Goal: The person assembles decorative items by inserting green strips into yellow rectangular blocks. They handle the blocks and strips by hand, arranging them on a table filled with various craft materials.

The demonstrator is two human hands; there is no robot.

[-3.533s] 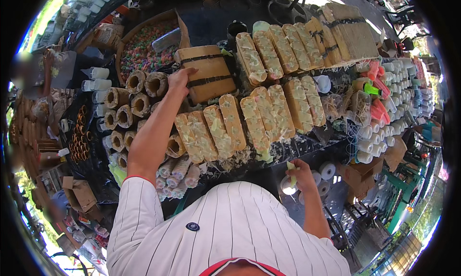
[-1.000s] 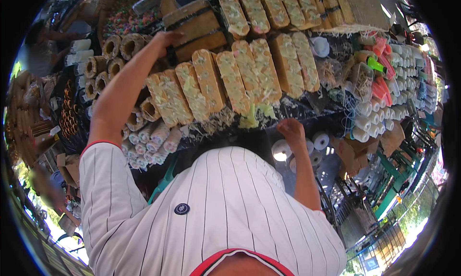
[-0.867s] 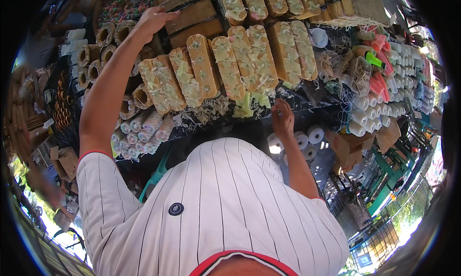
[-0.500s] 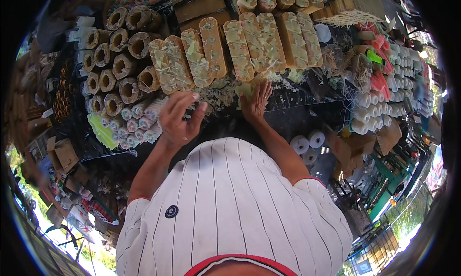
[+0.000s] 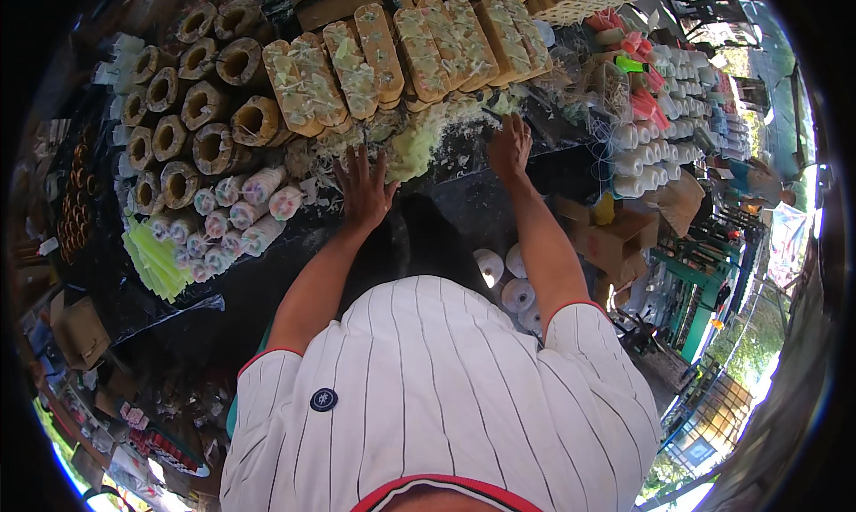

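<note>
My left hand (image 5: 364,189) rests on the littered near edge of the dark work table, its fingers spread. Just right of it lies a crumbled heap of pale yellow-green flakes (image 5: 412,154). My right hand (image 5: 510,148) is on the table beyond the heap's right side, with its fingers curled. A thin dark piece (image 5: 490,114) shows by its fingertips; whether the hand grips it is unclear. Beyond both hands stands a row of tan, round-ended blocks (image 5: 379,53), their tops coated with pale, waxy-looking residue.
Stacked thick-walled brown tubes (image 5: 203,105) and wrapped white rolls (image 5: 261,187) stand at left, near yellow-green sheets (image 5: 156,258). White thread spools (image 5: 637,160) are at right. More spools (image 5: 517,294) and a cardboard box (image 5: 615,245) sit below the table edge.
My left hand has come down from the air onto the table, fingers spread. My right hand has shifted right, off the flakes, and its fingers have curled. The view has turned slightly.
</note>
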